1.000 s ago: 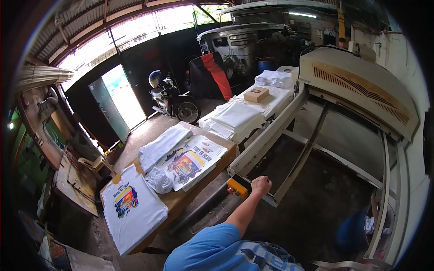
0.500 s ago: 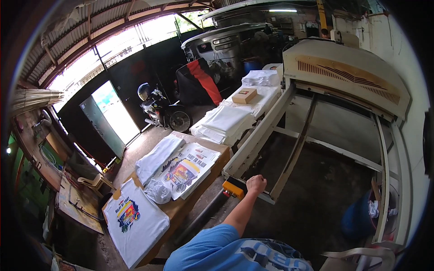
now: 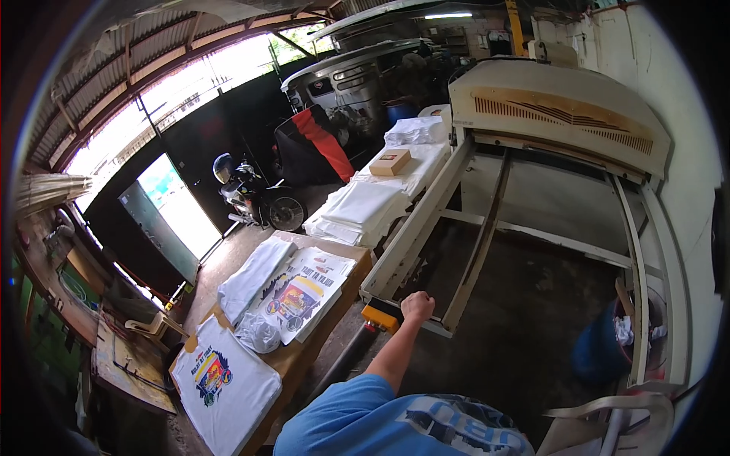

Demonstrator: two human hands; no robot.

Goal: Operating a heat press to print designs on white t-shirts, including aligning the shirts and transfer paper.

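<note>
My left hand [image 3: 418, 306] is closed at the front bar [image 3: 439, 328] of a long metal frame, its fingers curled over the bar and partly hidden. Beside it, an orange control box [image 3: 380, 318] with a red button is fixed at the frame's near left corner. The frame belongs to a flash dryer with a cream hood [image 3: 559, 106], rust-stained around its vents, at the far end. My arm reaches forward from a blue sleeve [image 3: 334, 410]. My right hand is not in view.
Left of the frame, a table holds a printed white shirt [image 3: 228, 380], printed sheets [image 3: 308, 292] and folded white cloth [image 3: 255, 270]. Farther back lie white stacks and a cardboard box [image 3: 390, 163]. A blue drum [image 3: 597, 346] and a plastic chair [image 3: 608, 410] stand right. A motorcycle [image 3: 258, 194] is parked behind.
The whole view has shifted slightly, so the scene sits farther left. My left hand keeps its place at the front bar beside the orange box.
</note>
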